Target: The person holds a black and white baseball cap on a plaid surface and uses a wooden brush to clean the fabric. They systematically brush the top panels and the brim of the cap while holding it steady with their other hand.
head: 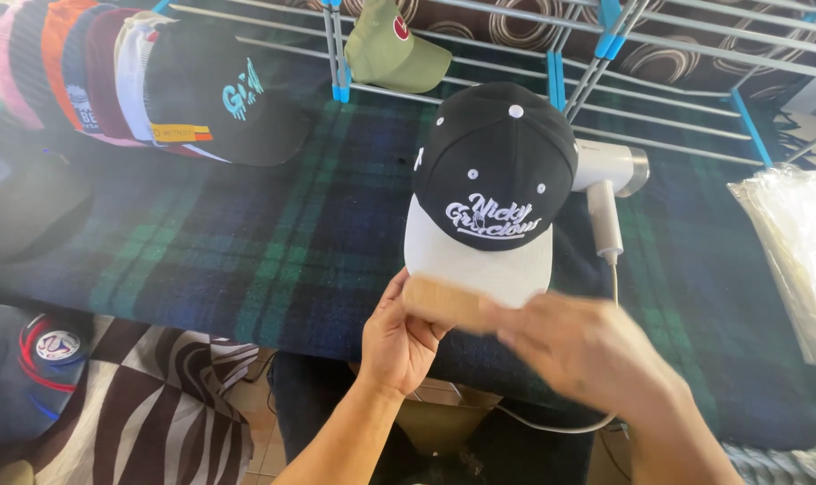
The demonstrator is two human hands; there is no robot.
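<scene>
A black cap with a white brim and white embroidered lettering sits upright over a blue and green plaid cloth. Under its brim is a tan wooden-looking piece. My left hand grips that piece from below left, thumb against the brim's edge. My right hand is blurred, just right of the piece and below the brim; I cannot tell whether it holds anything.
A row of several stacked caps lies at the back left. An olive cap hangs on a grey and blue wire rack. A white hand-held steamer lies behind the cap. Clear plastic bags sit at right.
</scene>
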